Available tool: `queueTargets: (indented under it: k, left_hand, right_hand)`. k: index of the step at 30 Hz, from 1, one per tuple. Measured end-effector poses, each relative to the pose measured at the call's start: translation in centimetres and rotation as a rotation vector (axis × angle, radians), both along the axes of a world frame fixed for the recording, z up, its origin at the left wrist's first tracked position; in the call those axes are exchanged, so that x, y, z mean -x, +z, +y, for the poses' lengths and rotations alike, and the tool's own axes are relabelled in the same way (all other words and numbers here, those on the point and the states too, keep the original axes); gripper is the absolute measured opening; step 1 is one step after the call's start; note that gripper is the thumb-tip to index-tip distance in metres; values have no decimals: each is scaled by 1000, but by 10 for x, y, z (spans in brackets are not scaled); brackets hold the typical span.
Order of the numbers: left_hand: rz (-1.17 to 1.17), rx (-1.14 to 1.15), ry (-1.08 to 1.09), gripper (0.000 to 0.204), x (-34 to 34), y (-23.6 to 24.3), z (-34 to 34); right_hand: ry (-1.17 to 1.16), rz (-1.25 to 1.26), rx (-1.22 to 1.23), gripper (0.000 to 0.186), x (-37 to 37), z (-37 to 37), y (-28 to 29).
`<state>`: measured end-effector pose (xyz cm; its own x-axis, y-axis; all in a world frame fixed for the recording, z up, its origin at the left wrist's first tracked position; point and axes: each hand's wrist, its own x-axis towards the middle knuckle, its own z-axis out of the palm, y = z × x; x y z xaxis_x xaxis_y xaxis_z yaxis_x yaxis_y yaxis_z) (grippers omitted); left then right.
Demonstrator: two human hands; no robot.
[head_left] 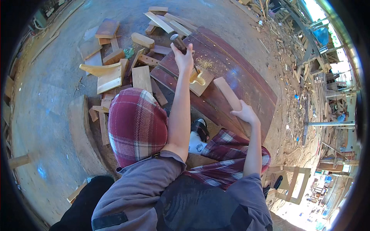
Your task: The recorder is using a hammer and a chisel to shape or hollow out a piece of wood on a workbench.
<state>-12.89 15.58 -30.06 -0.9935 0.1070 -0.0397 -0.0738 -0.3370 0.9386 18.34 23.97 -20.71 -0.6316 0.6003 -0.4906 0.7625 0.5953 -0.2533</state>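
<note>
Left hand (184, 57): a chisel with a round, dark brown handle (179, 42) and a slim, dark shank is being gripped by closed fingers, the handle's top jutting out on the far side.
Right hand (247, 113): the near end of a long, flat, pale wooden bar (226, 92) is being clasped between thumb and fingers; the grip's underside is being hidden.
Chisel feel: stiffness and modest weight are being suggested; the handle is offering the safer hold, the lower end probably being sharp.
Bar feel: solid, rigid wood is being suggested, likely heavier toward the far end when taken by the near one.
Carved block: a square, pale wooden block with a curved hollow (200, 89) is lying beneath the chisel, left of the bar; firm but perhaps splitting at thin walls, it is best being held by its outer sides.
Support: the block is being carried by a dark red, panelled wooden board (256, 92), possibly slippery where pale shavings (206, 64) are lying.
Far left: pale wooden offcuts (142, 79) are lying scattered.
</note>
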Motion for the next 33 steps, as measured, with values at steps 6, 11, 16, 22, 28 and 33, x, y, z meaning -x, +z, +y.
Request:
queueTargets:
  k: [6,11,16,22,28,33]
  left_hand:
    - [-19,-24,-175,95,-15,3,-5]
    - [-43,-3,-189,95,-12,2,-14]
    - [-25,-25,-170,94,-16,0,-15]
    - [-30,-14,-183,93,-23,8,-15]
    - [116,106,-32,68,-25,-3,-12]
    - [125,66,-15,55,-44,-6,-13]
  right_hand:
    - [-131,73,-29,65,-13,3,6]
    - [-133,73,-18,63,-20,6,4]
    - [-138,76,-45,64,-16,4,5]
    - [-127,94,-42,67,-16,4,7]
    - [-134,73,-45,68,-11,-4,12]
    - [-117,163,-53,69,-9,-12,24]
